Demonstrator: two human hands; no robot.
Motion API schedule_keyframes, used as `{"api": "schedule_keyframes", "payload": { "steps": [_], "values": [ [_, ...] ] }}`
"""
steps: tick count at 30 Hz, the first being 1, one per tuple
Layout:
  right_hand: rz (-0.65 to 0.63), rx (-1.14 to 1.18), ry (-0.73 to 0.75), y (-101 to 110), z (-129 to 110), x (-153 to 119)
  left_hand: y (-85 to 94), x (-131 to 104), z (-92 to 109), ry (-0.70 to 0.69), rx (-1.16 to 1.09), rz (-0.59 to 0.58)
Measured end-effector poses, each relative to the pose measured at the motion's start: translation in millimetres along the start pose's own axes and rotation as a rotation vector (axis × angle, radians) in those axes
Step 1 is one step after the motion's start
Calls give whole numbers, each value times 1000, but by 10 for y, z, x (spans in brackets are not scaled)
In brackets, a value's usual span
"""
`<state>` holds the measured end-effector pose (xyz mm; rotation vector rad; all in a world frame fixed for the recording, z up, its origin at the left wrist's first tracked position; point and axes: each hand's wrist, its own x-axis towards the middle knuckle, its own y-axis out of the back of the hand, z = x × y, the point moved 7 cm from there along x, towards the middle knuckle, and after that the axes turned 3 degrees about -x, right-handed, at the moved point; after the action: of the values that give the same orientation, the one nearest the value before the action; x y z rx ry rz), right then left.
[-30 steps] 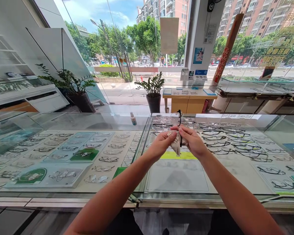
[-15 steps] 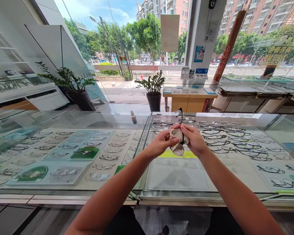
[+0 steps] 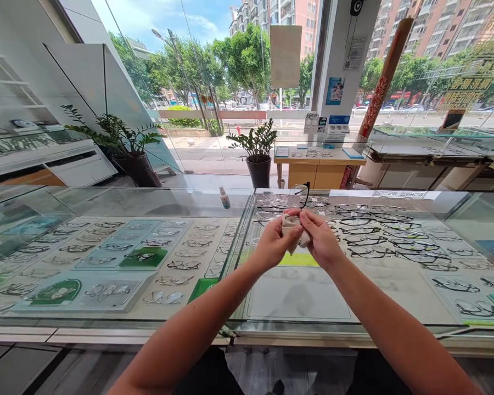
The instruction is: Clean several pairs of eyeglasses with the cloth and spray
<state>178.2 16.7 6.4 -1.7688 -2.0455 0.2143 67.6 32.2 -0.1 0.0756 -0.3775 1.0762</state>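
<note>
Both hands meet above the glass display counter. My left hand (image 3: pixel 276 241) is closed around a crumpled beige cleaning cloth (image 3: pixel 293 226), its thumb pressing on the front. Close against it, my right hand (image 3: pixel 320 237) pinches a pair of dark-framed glasses (image 3: pixel 307 195) at the cloth's right side. One dark temple arm sticks up above the fingers; the lenses and most of the frame are hidden by cloth and fingers.
A small spray bottle (image 3: pixel 224 197) stands on the glass counter top (image 3: pixel 181 198) to the left. Under the glass lie rows of eyeglasses (image 3: pixel 362 222). Beyond the counter are a potted plant (image 3: pixel 258 164) and a low wooden cabinet (image 3: pixel 319 174).
My hands have shifted slightly left and turned, and the cloth is bunched more tightly between them. The upright temple arm has tilted a little to the right.
</note>
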Motion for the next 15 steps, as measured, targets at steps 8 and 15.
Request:
{"api": "schedule_keyframes", "payload": {
  "steps": [8,15],
  "values": [
    [-48,-81,73,-92,-45,-64,41,-21,201,-109,91,147],
    [22,-25,34,56,-113,-15,-15,17,230,-86,151,-85]
  ]
}}
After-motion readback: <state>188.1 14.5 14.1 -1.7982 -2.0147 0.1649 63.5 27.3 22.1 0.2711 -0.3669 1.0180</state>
